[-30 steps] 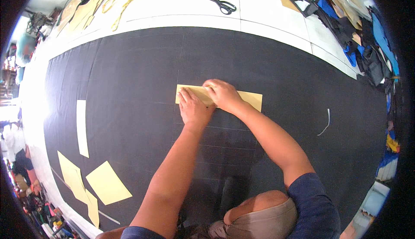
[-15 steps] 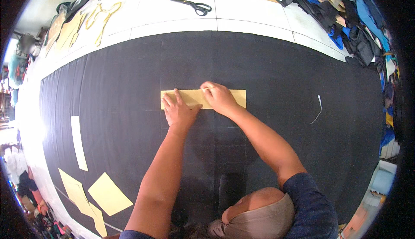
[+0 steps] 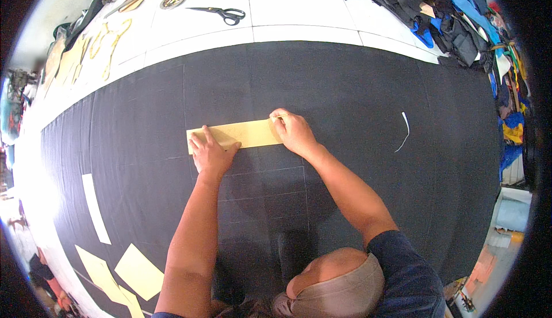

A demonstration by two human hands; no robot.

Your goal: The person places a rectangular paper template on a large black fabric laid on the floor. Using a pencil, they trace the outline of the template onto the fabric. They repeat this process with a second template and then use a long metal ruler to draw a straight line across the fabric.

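A tan paper strip [image 3: 250, 134] lies flat on the large black cloth [image 3: 356, 88]. My left hand [image 3: 210, 152] rests on the strip's left part, fingers spread and pressing down. At the upper edge, towards the strip's right end, my right hand [image 3: 292, 131] is closed in a pinch. A thin, pale stick [image 3: 279, 117] shows between its fingertips; its kind is too small to make out. That hand covers the strip's right end. Faint pale lines run across the cloth below and around the strip.
Tan paper pieces [image 3: 140, 272] and a white strip [image 3: 96, 209] lie at left. A thin white scrap [image 3: 406, 131] is at right. Beyond the cloth, black scissors [image 3: 224, 14] and a yellow measuring tape [image 3: 112, 45] lie on white tiles. Fabric scraps [image 3: 460, 36] are heaped far right.
The whole view has shifted and turned a little. My right hand has moved rightward along the strip's upper edge, and the strip's right end is now covered. My left hand stays on the strip.
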